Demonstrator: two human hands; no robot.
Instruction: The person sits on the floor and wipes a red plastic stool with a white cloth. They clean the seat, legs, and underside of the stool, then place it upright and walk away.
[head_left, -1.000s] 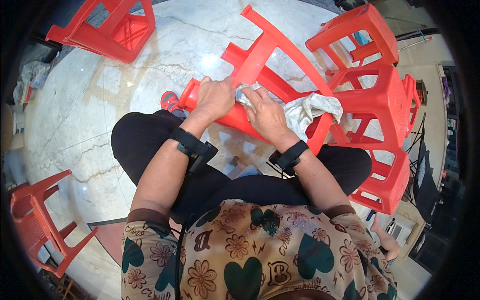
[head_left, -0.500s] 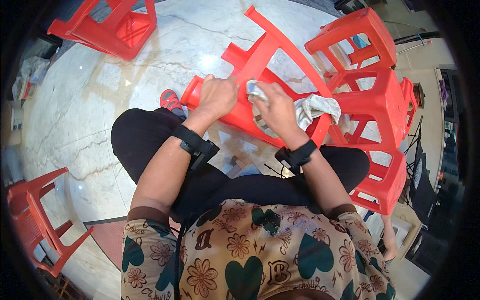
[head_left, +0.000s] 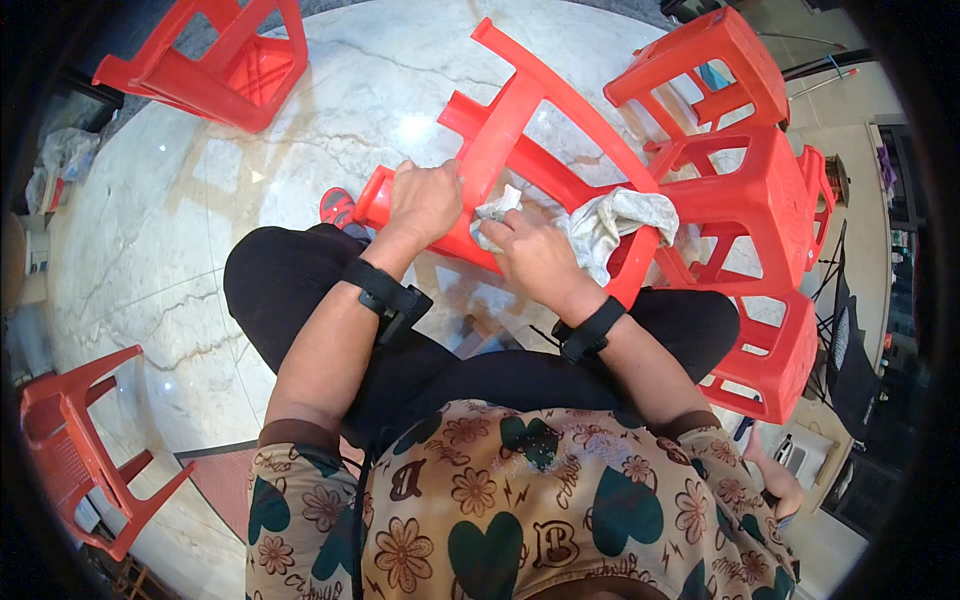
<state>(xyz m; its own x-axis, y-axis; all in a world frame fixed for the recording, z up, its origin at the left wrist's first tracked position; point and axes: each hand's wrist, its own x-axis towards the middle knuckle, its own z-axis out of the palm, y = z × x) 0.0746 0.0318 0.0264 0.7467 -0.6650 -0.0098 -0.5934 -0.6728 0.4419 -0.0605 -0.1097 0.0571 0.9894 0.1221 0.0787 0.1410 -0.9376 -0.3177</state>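
A red plastic stool (head_left: pixel 497 140) lies tipped on its side across my lap, its legs pointing away from me. My left hand (head_left: pixel 425 203) is closed around the stool's frame near its left end. In my right hand (head_left: pixel 545 260) is a whitish rag (head_left: pixel 495 210), pressed against the stool beside the left hand. Pale cloth (head_left: pixel 625 213) also drapes over the stool's right-hand bar; whether it joins the rag under my fingers I cannot tell.
Several red stools (head_left: pixel 740 205) stand close together at my right. Another red stool (head_left: pixel 190 85) is at the far left, and a red chair (head_left: pixel 85 440) at the near left. Someone else's bare limb (head_left: pixel 775 470) shows at the lower right. The floor (head_left: pixel 160 300) is pale marble.
My right hand has slid left and slightly nearer along the stool with the rag, closer to my left hand. The stool has shifted a little left. At lower right, the other person's limb has moved.
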